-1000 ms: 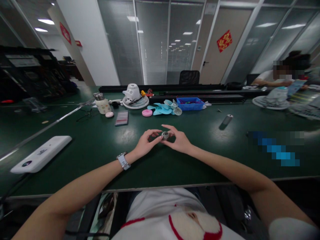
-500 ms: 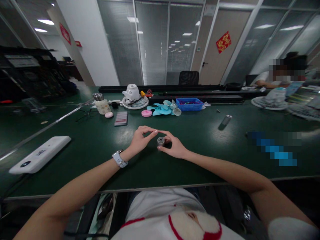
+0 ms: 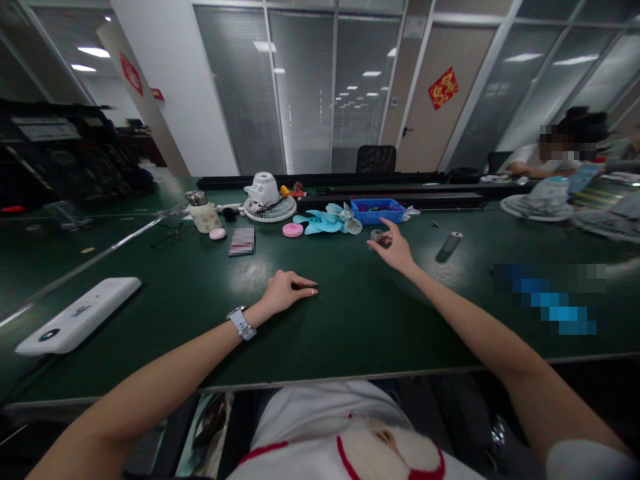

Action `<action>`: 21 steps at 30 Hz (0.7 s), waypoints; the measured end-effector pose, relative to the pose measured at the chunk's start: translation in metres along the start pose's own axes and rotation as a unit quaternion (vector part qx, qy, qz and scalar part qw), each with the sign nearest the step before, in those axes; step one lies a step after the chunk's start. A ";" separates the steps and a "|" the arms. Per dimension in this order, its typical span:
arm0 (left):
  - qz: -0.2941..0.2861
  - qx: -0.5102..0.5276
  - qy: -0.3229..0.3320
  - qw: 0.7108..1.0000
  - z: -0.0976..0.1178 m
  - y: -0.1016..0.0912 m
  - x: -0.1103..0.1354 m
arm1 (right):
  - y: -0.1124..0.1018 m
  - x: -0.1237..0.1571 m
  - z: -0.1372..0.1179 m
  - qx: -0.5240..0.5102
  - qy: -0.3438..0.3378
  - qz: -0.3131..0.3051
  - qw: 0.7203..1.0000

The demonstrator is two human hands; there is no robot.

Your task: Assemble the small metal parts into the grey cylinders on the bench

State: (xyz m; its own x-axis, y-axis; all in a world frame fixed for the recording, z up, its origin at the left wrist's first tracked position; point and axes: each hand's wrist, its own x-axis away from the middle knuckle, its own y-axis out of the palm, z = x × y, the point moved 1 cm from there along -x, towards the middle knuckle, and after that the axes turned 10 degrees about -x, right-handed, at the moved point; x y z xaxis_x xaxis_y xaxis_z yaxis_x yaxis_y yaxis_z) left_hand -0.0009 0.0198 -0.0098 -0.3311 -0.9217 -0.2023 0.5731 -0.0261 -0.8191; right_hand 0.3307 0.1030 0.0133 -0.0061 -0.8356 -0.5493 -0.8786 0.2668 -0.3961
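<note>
My right hand [image 3: 397,249] reaches forward just short of the blue tray [image 3: 379,213]. Its thumb and fingers are around a small round metal part [image 3: 377,235], partly hidden by the fingers. Whether that part touches the table I cannot tell. My left hand [image 3: 285,291], with a watch [image 3: 242,323] on its wrist, lies on the green table [image 3: 330,333]; its fingers stretch out, the thumb is a little apart, and no object shows between them. Right of my right hand, a metal cylinder [image 3: 452,244] stands on the table.
Along the back lie light-blue fan blades [image 3: 327,220], a pink disc [image 3: 293,230], a white fan part [image 3: 263,193] and a bottle [image 3: 204,215]. A white device [image 3: 83,313] is at the left. Across the table, far right, sits another person [image 3: 540,163].
My right hand has moved forward and right with the small round metal part, away from my left hand. My left hand has dropped slightly toward me.
</note>
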 end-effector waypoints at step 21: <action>0.136 0.070 -0.113 0.982 0.000 0.001 -0.005 | 0.059 0.058 -0.067 0.114 -0.246 -0.250 0.930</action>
State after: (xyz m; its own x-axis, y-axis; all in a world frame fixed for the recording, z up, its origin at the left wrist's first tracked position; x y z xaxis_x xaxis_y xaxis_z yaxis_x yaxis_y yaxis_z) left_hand 0.0017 0.0244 -0.0098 0.0134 -0.9638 -0.2663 0.7198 0.1942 -0.6665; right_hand 0.2463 0.0381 0.0075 0.6434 -0.5769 -0.5032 -0.5893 0.0463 -0.8066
